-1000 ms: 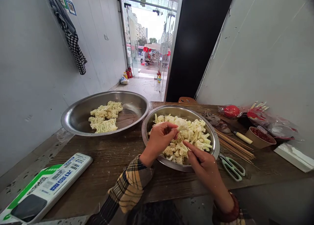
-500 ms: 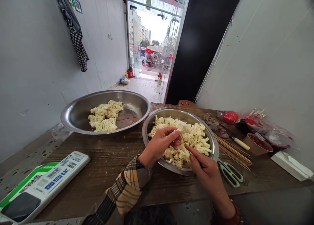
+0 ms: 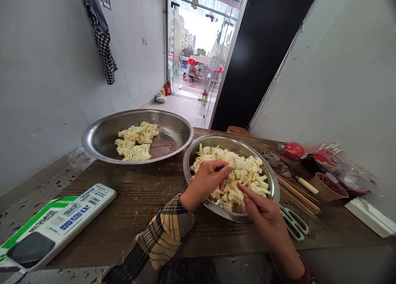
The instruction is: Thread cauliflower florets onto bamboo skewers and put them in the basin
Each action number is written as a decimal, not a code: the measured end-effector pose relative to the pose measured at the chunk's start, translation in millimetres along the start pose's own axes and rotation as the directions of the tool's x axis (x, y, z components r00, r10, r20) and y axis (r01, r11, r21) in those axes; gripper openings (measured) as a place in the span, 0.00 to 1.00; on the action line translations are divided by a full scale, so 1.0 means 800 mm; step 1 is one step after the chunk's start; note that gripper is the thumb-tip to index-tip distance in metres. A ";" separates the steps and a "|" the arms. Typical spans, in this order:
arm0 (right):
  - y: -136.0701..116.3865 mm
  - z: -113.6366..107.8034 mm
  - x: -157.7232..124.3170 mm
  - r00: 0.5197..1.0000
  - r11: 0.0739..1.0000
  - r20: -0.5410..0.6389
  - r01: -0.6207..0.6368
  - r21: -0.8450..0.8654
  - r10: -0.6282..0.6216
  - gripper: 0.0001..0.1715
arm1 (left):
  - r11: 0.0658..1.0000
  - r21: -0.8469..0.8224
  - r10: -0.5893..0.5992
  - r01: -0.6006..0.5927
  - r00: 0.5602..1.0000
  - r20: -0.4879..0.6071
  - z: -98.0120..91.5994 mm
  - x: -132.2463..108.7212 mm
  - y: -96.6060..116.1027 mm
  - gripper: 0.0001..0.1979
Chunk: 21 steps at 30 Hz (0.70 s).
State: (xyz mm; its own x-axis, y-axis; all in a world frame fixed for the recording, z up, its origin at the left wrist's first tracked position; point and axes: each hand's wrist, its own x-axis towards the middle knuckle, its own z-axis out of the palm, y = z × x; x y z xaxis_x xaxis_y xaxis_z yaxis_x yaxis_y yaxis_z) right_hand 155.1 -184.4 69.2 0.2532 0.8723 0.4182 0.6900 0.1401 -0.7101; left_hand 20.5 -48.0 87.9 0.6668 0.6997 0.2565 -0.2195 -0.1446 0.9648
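Note:
Over the right-hand steel bowl (image 3: 187, 168), filled with cut cauliflower (image 3: 227, 196), both of my hands work close together. My left hand (image 3: 210, 180) pinches a pale cauliflower floret (image 3: 234, 160) between thumb and fingers. A thin bamboo skewer (image 3: 235, 176) is gripped by my right hand (image 3: 261, 207), its upper end meeting the floret at my left fingertips. Whether the tip has gone into the floret is hidden. Skewered cauliflower pieces (image 3: 134, 152) lie in the wider steel basin (image 3: 93, 145) to the left, their sticks pointing right.
Right of the bowl lie loose bamboo skewers (image 3: 297, 195), green-handled scissors (image 3: 295, 224), a knife (image 3: 307, 185) and a paper tub of red sauce (image 3: 329, 187). A white boxy device (image 3: 83, 211) with a dark phone-like object (image 3: 31, 250) sits at the left. Beyond the table stands a glass door (image 3: 213, 69).
The whole view has shifted slightly, so things appear a little farther right. My hands keep nearly the same pose, with the skewer still against the floret.

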 end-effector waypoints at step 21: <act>0.007 -0.005 -0.002 1.000 1.000 -0.005 -0.001 0.000 0.001 0.20 | 0.985 -0.144 -0.076 0.098 0.986 0.152 0.002 -0.005 0.003 0.19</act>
State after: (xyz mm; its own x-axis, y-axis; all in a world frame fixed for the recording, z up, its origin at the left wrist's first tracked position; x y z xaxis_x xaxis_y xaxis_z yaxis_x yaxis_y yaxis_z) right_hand 161.2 -186.8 66.3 0.2577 0.8702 0.4200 0.6897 0.1388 -0.7107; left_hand 18.9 -52.4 89.4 0.7818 0.5945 0.1880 -0.2529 0.0267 0.9671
